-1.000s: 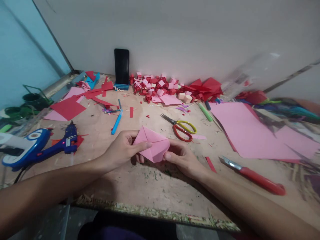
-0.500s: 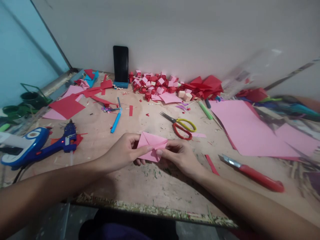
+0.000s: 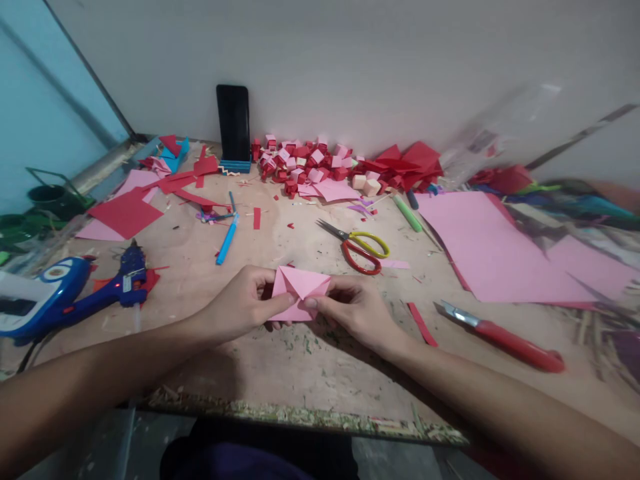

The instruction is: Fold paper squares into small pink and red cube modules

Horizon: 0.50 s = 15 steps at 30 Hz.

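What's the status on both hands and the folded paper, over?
Left hand and right hand both gripping folded paper. Paper pink, creases showing. Scissors lie beyond right hand, not touching it.

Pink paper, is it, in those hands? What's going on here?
Someone is holding a small folded pink paper above a table. The left hand grips one side, the right hand the other, with both thumbs on its front. A flap points down from the top edge. Scissors lie just beyond, and a red-handled knife lies to the right.
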Each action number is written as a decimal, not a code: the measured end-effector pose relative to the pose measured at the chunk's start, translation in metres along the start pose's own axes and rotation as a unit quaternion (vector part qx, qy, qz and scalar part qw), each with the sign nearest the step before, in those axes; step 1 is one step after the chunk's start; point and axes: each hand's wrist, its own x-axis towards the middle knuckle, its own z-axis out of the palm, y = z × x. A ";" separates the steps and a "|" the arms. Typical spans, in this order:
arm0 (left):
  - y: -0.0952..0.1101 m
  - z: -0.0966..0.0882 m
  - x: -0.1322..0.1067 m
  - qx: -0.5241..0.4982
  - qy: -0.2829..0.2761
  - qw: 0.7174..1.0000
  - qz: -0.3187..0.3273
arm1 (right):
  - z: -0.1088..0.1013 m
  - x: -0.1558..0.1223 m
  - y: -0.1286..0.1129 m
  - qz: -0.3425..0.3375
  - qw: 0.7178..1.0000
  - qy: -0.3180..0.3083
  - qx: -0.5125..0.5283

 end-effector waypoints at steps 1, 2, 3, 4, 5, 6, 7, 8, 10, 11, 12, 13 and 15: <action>0.000 0.000 0.000 0.001 0.000 1.000 0.002 | 0.000 0.000 0.000 -0.004 1.000 0.002 -0.003; 0.000 -0.001 0.000 -0.001 0.000 1.000 0.008 | 0.000 0.000 0.000 -0.006 1.000 0.004 -0.006; 0.000 -0.002 0.000 -0.005 -0.002 1.000 0.016 | 0.000 0.000 0.000 -0.007 1.000 0.006 -0.010; 0.000 -0.003 0.000 -0.011 -0.003 1.000 0.027 | 0.000 -0.001 0.000 -0.006 1.000 0.008 -0.013; 0.001 -0.004 0.000 -0.014 -0.001 0.999 0.038 | 0.000 -0.001 0.000 -0.005 1.000 0.009 -0.016; 0.002 -0.004 0.000 -0.015 0.004 0.999 0.048 | 0.000 -0.001 0.000 -0.005 1.000 0.010 -0.020; 0.003 -0.004 0.000 -0.013 0.011 0.998 0.053 | 0.000 -0.001 0.000 -0.006 1.000 0.011 -0.025; 0.004 -0.004 0.001 -0.007 0.019 0.998 0.053 | 0.000 -0.001 0.000 -0.007 0.999 0.012 -0.029; 0.005 -0.003 0.002 0.005 0.035 0.998 0.045 | 0.001 -0.002 0.000 -0.010 0.999 0.013 -0.037; 0.005 -0.003 0.003 0.009 0.039 0.998 0.042 | 0.001 -0.002 0.000 -0.012 0.999 0.013 -0.041; 0.005 -0.002 0.003 0.012 0.042 0.998 0.041 | 0.001 -0.002 0.000 -0.015 0.999 0.012 -0.046; 0.004 -0.002 0.004 0.016 0.045 0.998 0.041 | 0.001 -0.002 0.000 -0.017 0.999 0.011 -0.050; 0.004 -0.002 0.004 0.024 0.049 0.998 0.044 | 0.001 -0.002 -0.001 -0.016 0.998 0.007 -0.053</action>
